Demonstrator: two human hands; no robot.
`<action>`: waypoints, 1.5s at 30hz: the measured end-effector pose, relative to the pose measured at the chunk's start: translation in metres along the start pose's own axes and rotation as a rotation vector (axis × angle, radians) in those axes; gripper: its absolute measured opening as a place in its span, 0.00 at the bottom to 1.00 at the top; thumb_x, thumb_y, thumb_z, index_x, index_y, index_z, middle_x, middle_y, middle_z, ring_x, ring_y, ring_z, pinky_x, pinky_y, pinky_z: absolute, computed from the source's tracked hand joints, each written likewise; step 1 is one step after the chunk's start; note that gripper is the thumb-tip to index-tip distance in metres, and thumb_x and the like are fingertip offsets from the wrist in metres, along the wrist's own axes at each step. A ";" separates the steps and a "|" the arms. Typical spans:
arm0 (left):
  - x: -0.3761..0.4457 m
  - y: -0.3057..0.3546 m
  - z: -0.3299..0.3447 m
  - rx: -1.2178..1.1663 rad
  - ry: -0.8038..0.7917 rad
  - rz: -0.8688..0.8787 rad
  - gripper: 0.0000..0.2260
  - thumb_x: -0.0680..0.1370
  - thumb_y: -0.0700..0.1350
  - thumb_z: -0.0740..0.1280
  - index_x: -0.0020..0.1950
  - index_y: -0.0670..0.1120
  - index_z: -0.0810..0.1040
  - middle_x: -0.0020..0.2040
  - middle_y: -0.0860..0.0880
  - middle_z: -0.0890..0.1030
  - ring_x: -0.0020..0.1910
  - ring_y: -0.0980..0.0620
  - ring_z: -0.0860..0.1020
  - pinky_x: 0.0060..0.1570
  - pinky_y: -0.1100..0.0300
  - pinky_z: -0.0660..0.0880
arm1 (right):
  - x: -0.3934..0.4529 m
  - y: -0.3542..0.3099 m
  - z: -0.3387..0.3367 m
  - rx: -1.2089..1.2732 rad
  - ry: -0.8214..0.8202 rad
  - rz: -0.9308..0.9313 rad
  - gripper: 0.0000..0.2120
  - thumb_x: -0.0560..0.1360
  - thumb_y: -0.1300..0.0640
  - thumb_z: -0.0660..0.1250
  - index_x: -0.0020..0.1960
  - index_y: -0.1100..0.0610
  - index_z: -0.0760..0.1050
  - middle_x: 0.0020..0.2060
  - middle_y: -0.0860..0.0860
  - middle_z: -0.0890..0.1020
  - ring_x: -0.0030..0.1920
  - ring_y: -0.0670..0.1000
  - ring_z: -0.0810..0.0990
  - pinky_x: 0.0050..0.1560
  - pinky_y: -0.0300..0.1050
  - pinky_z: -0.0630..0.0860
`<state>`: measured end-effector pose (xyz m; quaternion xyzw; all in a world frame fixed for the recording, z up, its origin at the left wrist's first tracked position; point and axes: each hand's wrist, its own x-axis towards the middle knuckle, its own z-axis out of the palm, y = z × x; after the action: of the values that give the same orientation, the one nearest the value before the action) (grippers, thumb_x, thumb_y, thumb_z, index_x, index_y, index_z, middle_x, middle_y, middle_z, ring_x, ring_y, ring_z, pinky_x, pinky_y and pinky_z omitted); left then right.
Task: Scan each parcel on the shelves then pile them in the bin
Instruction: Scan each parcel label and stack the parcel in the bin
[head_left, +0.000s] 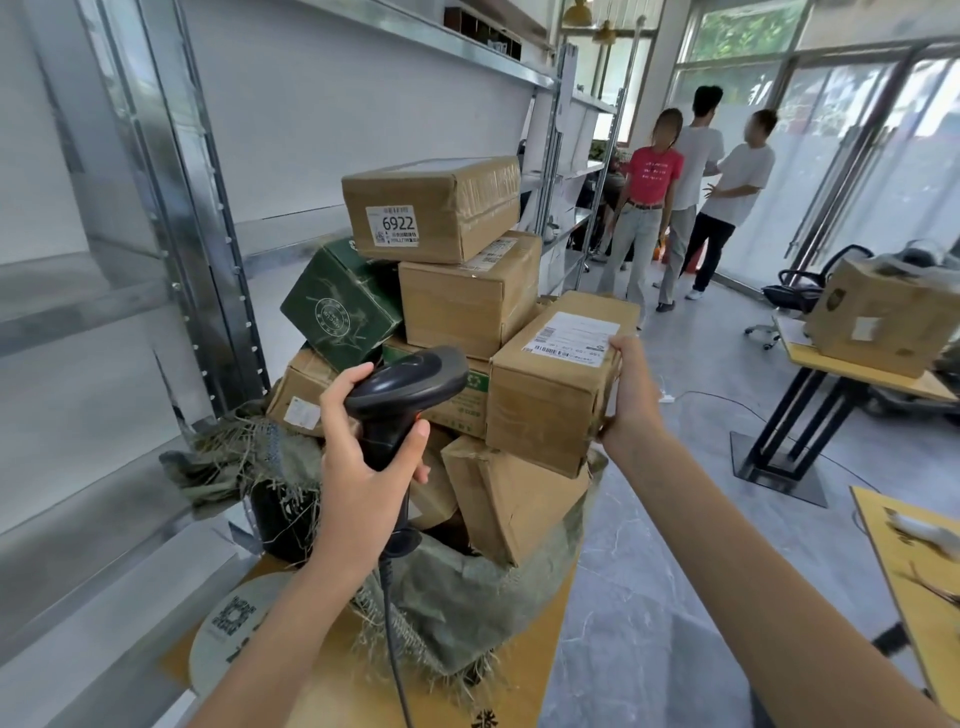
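Note:
My left hand (363, 457) grips the handle of a black corded barcode scanner (405, 384), its head pointing right. My right hand (631, 389) holds the near right corner of a long brown parcel (545, 395) with a white label on top. That parcel lies on the right side of a pile of several cardboard parcels. The topmost box (441, 208) carries a label reading 6922, and a dark green box (337, 306) leans at the left. The pile sits in a frayed green woven sack (467, 597) serving as the bin.
Metal shelving (171, 234) runs along the left, its visible shelves bare. The sack rests on a yellow table (519, 649). Three people (691, 197) stand near glass doors at the back right. Another table (857, 374) with a cardboard box (883, 317) stands right.

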<state>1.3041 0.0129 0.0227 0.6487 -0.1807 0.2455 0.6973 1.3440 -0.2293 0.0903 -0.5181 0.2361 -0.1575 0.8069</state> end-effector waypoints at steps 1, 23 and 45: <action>0.000 -0.001 -0.001 0.004 -0.003 -0.003 0.29 0.80 0.34 0.70 0.68 0.65 0.67 0.51 0.51 0.79 0.31 0.46 0.79 0.40 0.56 0.82 | 0.001 0.001 0.001 -0.007 -0.008 -0.007 0.18 0.74 0.46 0.67 0.62 0.50 0.78 0.57 0.53 0.84 0.56 0.55 0.84 0.60 0.58 0.79; 0.001 0.001 0.003 -0.021 -0.033 -0.053 0.29 0.79 0.35 0.70 0.68 0.64 0.67 0.54 0.41 0.79 0.31 0.47 0.80 0.38 0.61 0.79 | 0.019 -0.001 0.003 -0.044 -0.077 0.029 0.17 0.77 0.42 0.65 0.61 0.50 0.80 0.50 0.51 0.88 0.50 0.53 0.86 0.47 0.48 0.81; 0.006 -0.001 0.007 -0.024 -0.040 -0.075 0.30 0.79 0.35 0.71 0.65 0.68 0.68 0.56 0.41 0.78 0.32 0.47 0.80 0.38 0.59 0.80 | 0.026 0.001 0.000 -0.070 -0.098 0.022 0.21 0.77 0.38 0.65 0.64 0.49 0.79 0.53 0.51 0.87 0.53 0.54 0.85 0.56 0.52 0.81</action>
<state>1.3099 0.0066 0.0265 0.6514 -0.1730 0.2038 0.7100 1.3658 -0.2424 0.0836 -0.5506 0.2073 -0.1145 0.8005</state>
